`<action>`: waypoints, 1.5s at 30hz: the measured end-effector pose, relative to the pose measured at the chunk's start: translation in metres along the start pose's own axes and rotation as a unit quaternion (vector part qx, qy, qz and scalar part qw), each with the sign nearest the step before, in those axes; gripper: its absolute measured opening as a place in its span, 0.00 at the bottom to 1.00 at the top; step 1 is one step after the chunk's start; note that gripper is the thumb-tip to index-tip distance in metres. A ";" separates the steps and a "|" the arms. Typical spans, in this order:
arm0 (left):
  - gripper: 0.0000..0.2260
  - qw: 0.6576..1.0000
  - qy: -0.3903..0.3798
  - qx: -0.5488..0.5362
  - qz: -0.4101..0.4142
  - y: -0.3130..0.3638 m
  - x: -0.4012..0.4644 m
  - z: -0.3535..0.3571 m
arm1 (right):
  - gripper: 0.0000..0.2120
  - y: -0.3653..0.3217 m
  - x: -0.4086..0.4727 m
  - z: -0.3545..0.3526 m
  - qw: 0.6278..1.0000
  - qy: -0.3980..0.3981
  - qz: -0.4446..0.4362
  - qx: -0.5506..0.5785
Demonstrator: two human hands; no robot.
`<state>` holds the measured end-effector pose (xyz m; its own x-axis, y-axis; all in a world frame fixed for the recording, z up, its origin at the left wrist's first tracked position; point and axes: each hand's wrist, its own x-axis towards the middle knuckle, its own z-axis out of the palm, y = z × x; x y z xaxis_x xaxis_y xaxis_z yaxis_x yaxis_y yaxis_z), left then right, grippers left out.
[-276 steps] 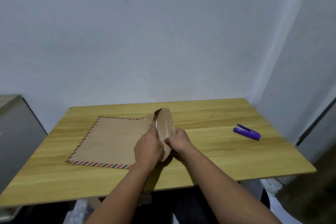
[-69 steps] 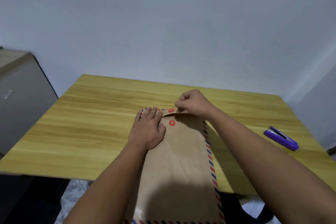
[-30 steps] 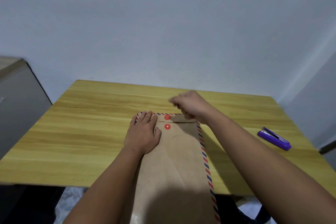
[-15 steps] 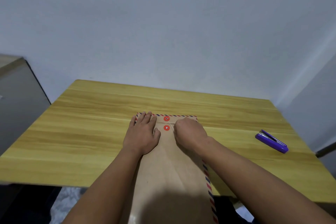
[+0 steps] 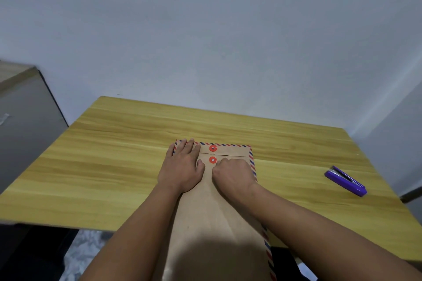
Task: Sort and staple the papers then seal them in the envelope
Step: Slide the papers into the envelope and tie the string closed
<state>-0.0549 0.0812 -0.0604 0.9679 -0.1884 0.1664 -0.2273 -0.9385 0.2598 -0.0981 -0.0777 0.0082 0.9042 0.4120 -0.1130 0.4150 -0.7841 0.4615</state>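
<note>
A brown envelope (image 5: pixel 219 217) with a red-and-blue striped border lies lengthwise on the wooden table (image 5: pixel 118 166), its near end hanging over the front edge. Its flap is folded down at the far end, with two red closure discs, one on the flap (image 5: pixel 213 148) and one just below it (image 5: pixel 212 160). My left hand (image 5: pixel 182 166) lies flat on the envelope's far left corner. My right hand (image 5: pixel 233 173) is curled into a fist beside the lower disc, pinching a thin white string that runs between the discs. No papers show.
A purple stapler (image 5: pixel 344 180) lies on the table to the right, well apart from the envelope. A grey cabinet (image 5: pixel 20 125) stands left of the table. A pale wall runs behind the table's far edge.
My right hand came down from above the flap's far edge to the lower red disc and closed into a fist there. The flap now lies flat. My left hand has stayed put.
</note>
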 end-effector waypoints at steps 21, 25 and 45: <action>0.28 1.000 0.004 0.000 0.002 0.001 0.000 0.000 | 0.08 0.028 -0.002 0.018 0.974 0.080 0.095 0.189; 0.29 1.000 0.003 0.001 0.004 -0.001 0.001 0.001 | 0.12 0.023 0.002 0.016 0.990 0.030 0.061 0.125; 0.23 0.999 0.002 -0.019 -0.033 -0.004 -0.001 -0.002 | 0.08 0.001 0.018 -0.010 0.976 0.014 0.078 0.204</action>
<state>-0.0549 0.0852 -0.0596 0.9806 -0.1243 0.1518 -0.1661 -0.9375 0.3059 -0.0823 -0.0666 0.0152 0.9587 0.2814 -0.0421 0.2840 -0.9554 0.0813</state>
